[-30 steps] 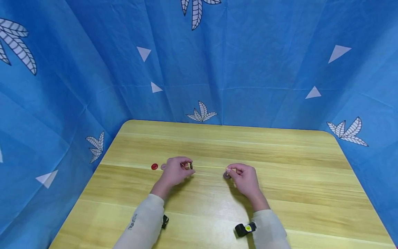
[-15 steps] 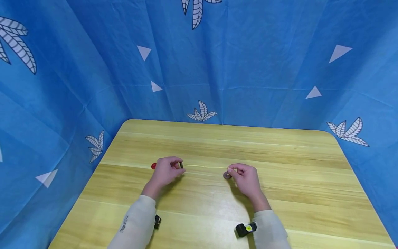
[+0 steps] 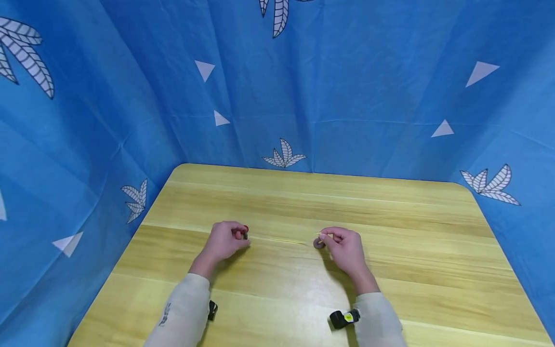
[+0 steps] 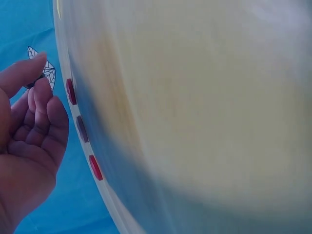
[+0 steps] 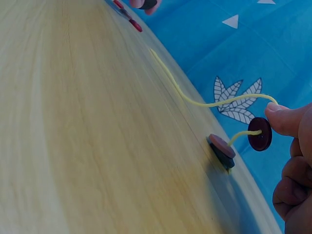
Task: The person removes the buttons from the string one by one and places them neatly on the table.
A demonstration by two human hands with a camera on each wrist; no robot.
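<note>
My left hand (image 3: 223, 241) pinches a dark round button (image 3: 245, 236) between thumb and fingertips, just above the table. Behind that button a red button (image 3: 246, 228) shows; in the left wrist view two red buttons, one (image 4: 95, 167) nearest, and a purple button (image 4: 82, 128) lie in a row. My right hand (image 3: 347, 248) pinches a yellow cord (image 5: 187, 99), whose free end trails over the table towards the left hand. Below the right fingertips a maroon button (image 5: 263, 133) hangs on the cord. Under it, a brownish-purple button (image 5: 222, 145) and a dark one touch the table.
The wooden table (image 3: 390, 231) has rounded far corners. A blue curtain (image 3: 368, 86) with leaf and triangle prints hangs behind it and at the left side. A black wrist camera (image 3: 344, 318) sits at the right sleeve.
The left hand has moved left with the dark button, towards the red one. The cord, taut between the hands before, now lies slack with its left end free of that button. The right hand stays put.
</note>
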